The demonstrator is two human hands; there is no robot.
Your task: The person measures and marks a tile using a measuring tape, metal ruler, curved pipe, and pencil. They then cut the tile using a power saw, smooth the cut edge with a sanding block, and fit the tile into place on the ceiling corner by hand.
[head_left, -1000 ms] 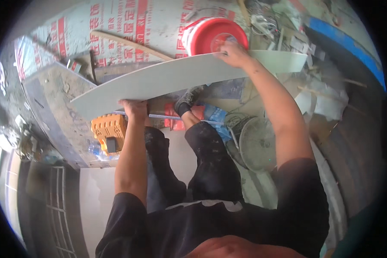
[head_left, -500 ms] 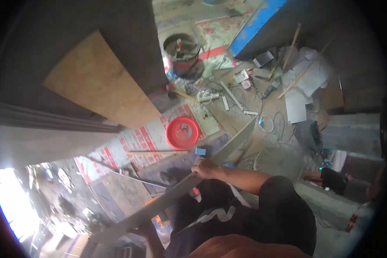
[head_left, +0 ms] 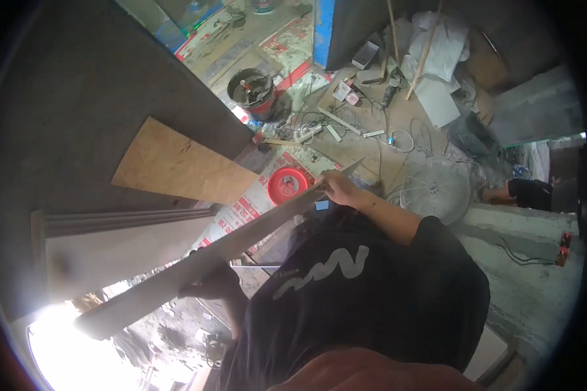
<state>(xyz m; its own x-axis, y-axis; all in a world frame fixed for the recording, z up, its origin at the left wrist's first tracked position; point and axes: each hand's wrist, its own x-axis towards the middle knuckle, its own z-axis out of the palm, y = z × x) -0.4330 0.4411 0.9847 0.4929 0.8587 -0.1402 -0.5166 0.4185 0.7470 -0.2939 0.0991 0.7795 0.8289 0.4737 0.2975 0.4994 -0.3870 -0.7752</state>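
Note:
A long, narrow grey board (head_left: pixel 241 240) slants across in front of me, its near-left end low by the bright opening and its thin far end up to the right. My right hand (head_left: pixel 338 187) is closed round its upper part. My left hand (head_left: pixel 210 284) supports the lower part from beneath, with the thumb over the top edge; most of its fingers lie in shadow. Just beyond the board, beside my right hand, sits a round red basin (head_left: pixel 272 187). A small blue block (head_left: pixel 322 204) shows below the board there.
Wide panels (head_left: pixel 124 251) lean at the left, near a tan wooden sheet (head_left: pixel 182 159). A mortar bucket (head_left: pixel 264 109) stands ahead. Cables and scraps litter the floor toward a round wire-guarded fan (head_left: pixel 434 189) at the right. Another person's arm (head_left: pixel 499 194) shows at far right.
The board has been raised toward me, both hands still on it. My view has turned, and my body is more upright.

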